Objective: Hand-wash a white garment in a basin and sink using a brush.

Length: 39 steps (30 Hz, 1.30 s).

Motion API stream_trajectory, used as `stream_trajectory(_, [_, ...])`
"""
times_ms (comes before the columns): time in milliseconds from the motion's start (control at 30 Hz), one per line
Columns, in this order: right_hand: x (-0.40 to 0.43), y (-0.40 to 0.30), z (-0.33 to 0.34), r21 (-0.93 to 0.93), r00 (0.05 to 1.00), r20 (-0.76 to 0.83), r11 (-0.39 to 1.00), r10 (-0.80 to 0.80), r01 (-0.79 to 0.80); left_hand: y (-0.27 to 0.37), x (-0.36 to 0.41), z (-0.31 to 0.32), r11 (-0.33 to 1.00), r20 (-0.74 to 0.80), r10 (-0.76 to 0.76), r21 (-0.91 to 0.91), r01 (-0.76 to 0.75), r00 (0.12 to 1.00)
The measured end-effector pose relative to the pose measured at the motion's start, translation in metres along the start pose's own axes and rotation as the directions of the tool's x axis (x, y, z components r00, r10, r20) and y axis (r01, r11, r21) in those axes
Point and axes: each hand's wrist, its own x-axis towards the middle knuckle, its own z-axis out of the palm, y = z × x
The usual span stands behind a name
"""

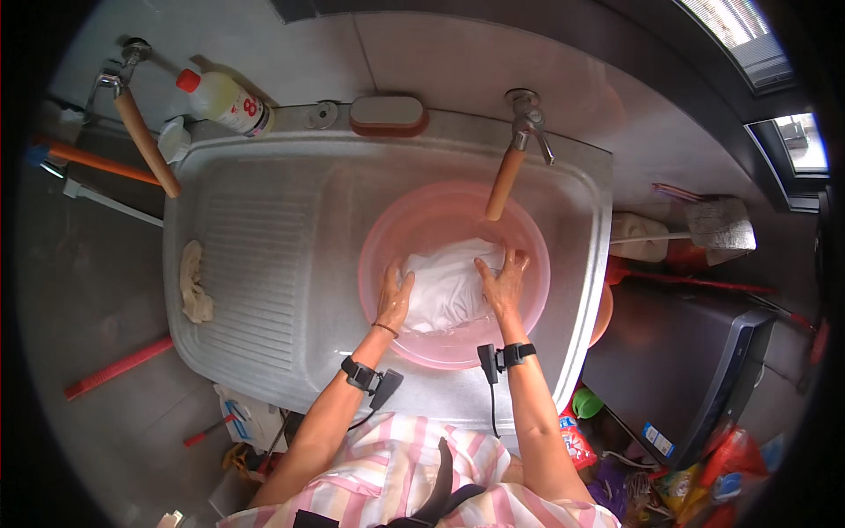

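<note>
A wet white cloth (452, 284) lies bunched in a translucent pink plastic basin (376, 231), with some water around it. My left hand (395, 297) is at the cloth's left side, its thumb along the near edge and its other fingers against the basin side. On the right, my right hand (505, 284) has its thumb over the cloth and its fingers spread down beyond it. Between them the two hands hold the cloth; some fingertips are hidden. Above the basin's far rim, a tap (525, 125) points down through a tan hose (505, 185).
The basin stands in a grey stone laundry sink (330, 369) with a ribbed washboard (254, 277). A crumpled beige cloth (196, 284) lies on its left rim. Along the back are a bottle with a red cap (228, 102) and a brush (388, 115). A dark appliance (667, 363) stands right.
</note>
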Motion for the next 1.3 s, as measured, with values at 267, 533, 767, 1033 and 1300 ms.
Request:
stream_trajectory(267, [-0.024,0.020,0.041,-0.398,0.921,0.267,0.838,-0.283,0.373,-0.026,0.005,0.026,0.219,0.129,0.271,0.957,-0.191,0.954])
stream_trajectory(533, [-0.009,0.036,0.057,-0.424,0.928,0.250,0.831,-0.275,0.360,-0.023,0.014,0.038,0.218,0.053,0.231,0.970,-0.105,0.971])
stream_trajectory(767, [0.025,0.018,0.018,-0.218,0.967,0.083,0.943,-0.239,0.252,0.025,0.008,0.027,0.233,0.184,0.338,0.934,-0.271,0.923])
stream_trajectory(1033, [0.045,0.018,0.053,-0.331,0.998,0.050,0.942,-0.031,0.046,-0.002,0.058,0.024,0.317,0.099,0.261,0.931,-0.182,0.960])
stream_trajectory(1300, [0.043,0.064,0.038,0.004,0.984,0.154,0.996,0.087,-0.089,0.009,0.051,0.026,0.336,0.116,0.125,0.929,-0.152,0.985])
